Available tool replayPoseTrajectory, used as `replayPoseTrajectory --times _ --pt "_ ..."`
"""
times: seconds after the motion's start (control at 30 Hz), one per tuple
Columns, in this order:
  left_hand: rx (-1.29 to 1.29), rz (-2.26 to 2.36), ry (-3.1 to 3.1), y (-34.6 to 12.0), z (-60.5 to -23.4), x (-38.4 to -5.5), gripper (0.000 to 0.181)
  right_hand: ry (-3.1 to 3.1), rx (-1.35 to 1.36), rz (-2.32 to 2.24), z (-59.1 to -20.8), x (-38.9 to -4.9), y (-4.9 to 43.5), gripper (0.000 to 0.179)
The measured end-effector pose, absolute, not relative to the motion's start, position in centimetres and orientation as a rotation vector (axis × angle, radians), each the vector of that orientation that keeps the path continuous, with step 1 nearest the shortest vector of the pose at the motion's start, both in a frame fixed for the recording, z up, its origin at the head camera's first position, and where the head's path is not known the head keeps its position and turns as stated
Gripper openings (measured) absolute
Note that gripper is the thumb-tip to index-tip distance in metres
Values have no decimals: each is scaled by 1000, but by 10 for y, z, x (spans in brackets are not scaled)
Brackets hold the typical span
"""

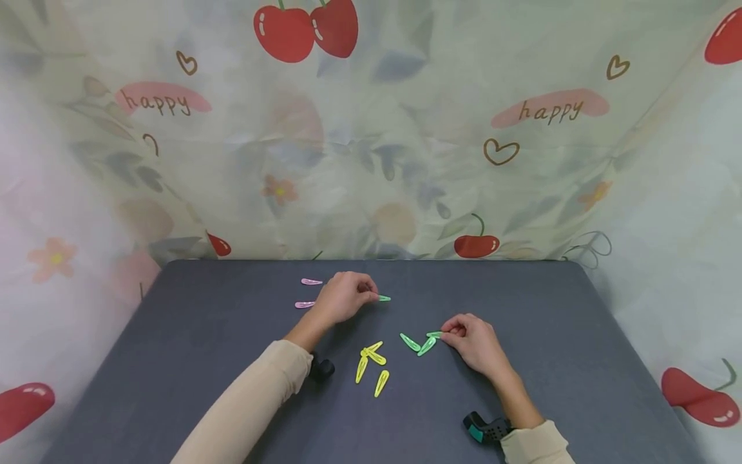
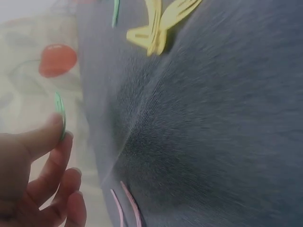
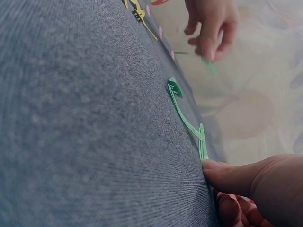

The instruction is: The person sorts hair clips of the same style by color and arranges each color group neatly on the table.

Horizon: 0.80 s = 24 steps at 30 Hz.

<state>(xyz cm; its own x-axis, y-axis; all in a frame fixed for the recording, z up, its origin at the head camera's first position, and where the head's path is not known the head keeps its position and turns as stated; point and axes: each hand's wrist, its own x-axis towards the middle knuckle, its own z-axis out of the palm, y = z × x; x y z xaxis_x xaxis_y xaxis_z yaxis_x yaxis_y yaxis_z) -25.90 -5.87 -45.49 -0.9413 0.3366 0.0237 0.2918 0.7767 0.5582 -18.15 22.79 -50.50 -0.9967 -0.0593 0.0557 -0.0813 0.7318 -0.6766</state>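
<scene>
My left hand (image 1: 346, 296) pinches a green snap hair clip (image 1: 384, 298) between thumb and forefinger. In the left wrist view that green clip (image 2: 60, 113) points upward from the fingertips, raised over the table. At the centre right, my right hand (image 1: 476, 345) has its thumb and finger on the end of another green hair clip (image 1: 433, 334). The right wrist view shows the thumb (image 3: 227, 175) low at the table surface, on this clip's near end. Two more green hair clips (image 1: 410, 343) (image 1: 426, 347) lie just left of it, forming a V.
Several yellow hair clips (image 1: 381, 383) lie at the middle front, some overlapping. Two pink hair clips (image 1: 311, 281) are at the back left, the nearer partly behind my left hand. A dark grey cloth (image 1: 191, 361) covers the table, with a printed curtain (image 1: 371, 161) behind.
</scene>
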Motion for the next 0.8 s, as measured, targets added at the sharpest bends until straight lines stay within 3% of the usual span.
replayPoseTrajectory --times 0.4,0.67,0.8 --pt "366 727 2935 -36 -464 -301 9 -2888 109 1128 -506 -182 229 5" --pt "372 717 2962 -29 -470 -312 11 -2893 100 1124 -508 -183 227 5" --pt "380 731 2939 -27 -474 -315 21 -2889 100 1124 -508 -184 228 5"
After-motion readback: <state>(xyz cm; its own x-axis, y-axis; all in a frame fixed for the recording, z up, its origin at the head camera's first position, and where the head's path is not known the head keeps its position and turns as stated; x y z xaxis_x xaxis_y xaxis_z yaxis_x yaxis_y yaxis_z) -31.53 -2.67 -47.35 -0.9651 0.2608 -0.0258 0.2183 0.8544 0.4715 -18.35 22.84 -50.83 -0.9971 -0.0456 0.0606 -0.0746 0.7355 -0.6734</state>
